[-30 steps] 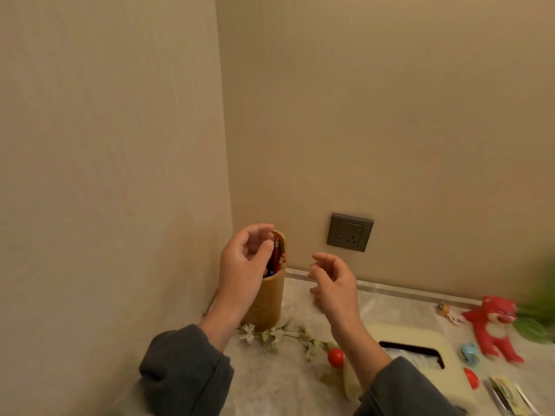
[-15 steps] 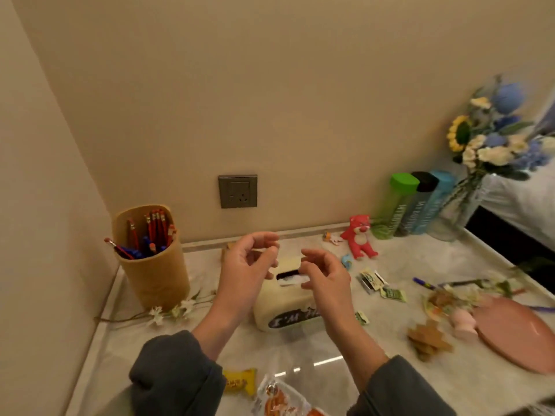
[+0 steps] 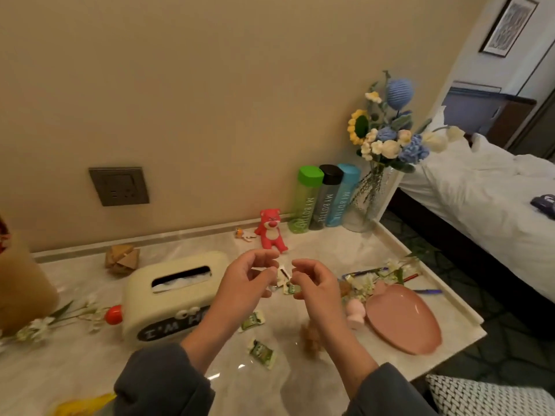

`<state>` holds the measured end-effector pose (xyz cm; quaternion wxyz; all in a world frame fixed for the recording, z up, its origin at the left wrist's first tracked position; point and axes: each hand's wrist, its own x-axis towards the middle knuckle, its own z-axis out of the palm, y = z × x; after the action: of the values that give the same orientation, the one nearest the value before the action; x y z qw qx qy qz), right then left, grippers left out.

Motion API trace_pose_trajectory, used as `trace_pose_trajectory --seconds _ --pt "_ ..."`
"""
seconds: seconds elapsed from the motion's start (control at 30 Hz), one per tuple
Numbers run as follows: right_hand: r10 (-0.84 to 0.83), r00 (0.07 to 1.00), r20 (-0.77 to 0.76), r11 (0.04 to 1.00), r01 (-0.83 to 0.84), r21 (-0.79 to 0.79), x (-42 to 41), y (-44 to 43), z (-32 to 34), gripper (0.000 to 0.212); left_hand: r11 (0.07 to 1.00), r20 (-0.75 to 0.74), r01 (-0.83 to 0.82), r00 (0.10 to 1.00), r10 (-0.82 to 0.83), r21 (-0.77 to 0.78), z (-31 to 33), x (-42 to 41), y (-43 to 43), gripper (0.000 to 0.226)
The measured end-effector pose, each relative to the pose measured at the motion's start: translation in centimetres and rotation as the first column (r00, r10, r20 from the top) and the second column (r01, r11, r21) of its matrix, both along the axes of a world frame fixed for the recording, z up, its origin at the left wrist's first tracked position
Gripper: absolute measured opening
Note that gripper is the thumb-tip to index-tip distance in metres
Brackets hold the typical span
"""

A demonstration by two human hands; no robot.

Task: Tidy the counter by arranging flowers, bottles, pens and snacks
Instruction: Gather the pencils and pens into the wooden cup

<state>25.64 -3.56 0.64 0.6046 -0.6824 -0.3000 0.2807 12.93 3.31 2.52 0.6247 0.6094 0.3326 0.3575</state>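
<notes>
Looks like a hotel room or bedroom; there's a bed [image 3: 480, 199] with white sheets off to the right, a framed picture [image 3: 507, 24] on the far wall, a marble counter [image 3: 300, 379] with a wall socket [image 3: 119, 186] above it, and a tissue box [image 3: 171, 292] near the left.

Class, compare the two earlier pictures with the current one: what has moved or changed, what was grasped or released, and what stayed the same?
The view swung right, from the corner pen holder to the pink plate and bottles. The left hand, first at the holder's rim, came away and now hovers beside the right hand above the counter. Both hands are empty, fingers curled. The tissue box, red bear and flowers stayed put.
</notes>
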Motion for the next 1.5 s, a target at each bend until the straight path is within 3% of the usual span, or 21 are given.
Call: trace_pose_trajectory --seconds 0.33,0.5,0.57,0.63,0.73,0.83,0.97,1.1,1.2,1.5 --pt "0.103 0.991 0.08 0.993 -0.098 -0.072 14.5 -2.2 -1.2 0.023 1.0 -0.134 0.005 0.991 -0.002 0.02 -2.3 14.6 -3.1 0.027" --pt "0.18 0.975 0.131 0.979 -0.164 -0.121 20.1 -2.0 -2.8 0.023 0.996 -0.304 0.039 0.952 -0.014 0.076 -4.1 18.5 -3.0 0.027" --pt "0.203 0.953 0.224 0.971 -0.167 -0.168 21.7 -1.5 -3.6 0.023 0.994 -0.373 0.04 0.928 0.001 0.101 -5.1 19.4 -2.5 0.028" --pt "0.282 0.875 0.393 0.94 -0.171 -0.296 23.3 -0.8 -4.4 0.024 0.991 -0.437 0.044 0.899 0.015 0.126 -6.1 20.2 -2.0 0.031" --pt "0.457 0.665 0.591 0.85 -0.13 -0.51 25.0 0.4 -5.2 0.028 0.989 -0.512 0.068 0.859 0.009 0.132 -7.3 20.9 -1.0 0.031" --pt "0.563 0.548 0.619 0.776 -0.093 -0.624 25.4 1.3 -5.7 0.032 0.986 -0.581 0.084 0.813 0.017 0.146 -8.4 21.6 0.1 0.03" --pt "0.66 0.464 0.591 0.707 -0.12 -0.697 25.9 2.5 -6.7 0.034 0.965 -0.671 0.112 0.737 0.08 0.238 -9.6 22.3 1.2 0.035" --pt "0.682 0.431 0.591 0.697 -0.141 -0.703 26.5 3.9 -7.2 0.024 0.893 -0.781 0.213 0.59 0.206 0.397 -10.5 22.7 2.5 0.035" --pt "0.686 0.421 0.594 0.703 -0.172 -0.69 26.9 4.9 -7.9 0.021 0.868 -0.82 0.249 0.511 0.258 0.429 -11.1 22.8 3.4 0.03" --pt "0.593 0.583 0.555 0.795 -0.315 -0.519 26.1 5.9 -8.9 0.009 0.838 -0.806 0.314 0.549 0.223 0.446 -11.9 22.3 4.1 0.015"
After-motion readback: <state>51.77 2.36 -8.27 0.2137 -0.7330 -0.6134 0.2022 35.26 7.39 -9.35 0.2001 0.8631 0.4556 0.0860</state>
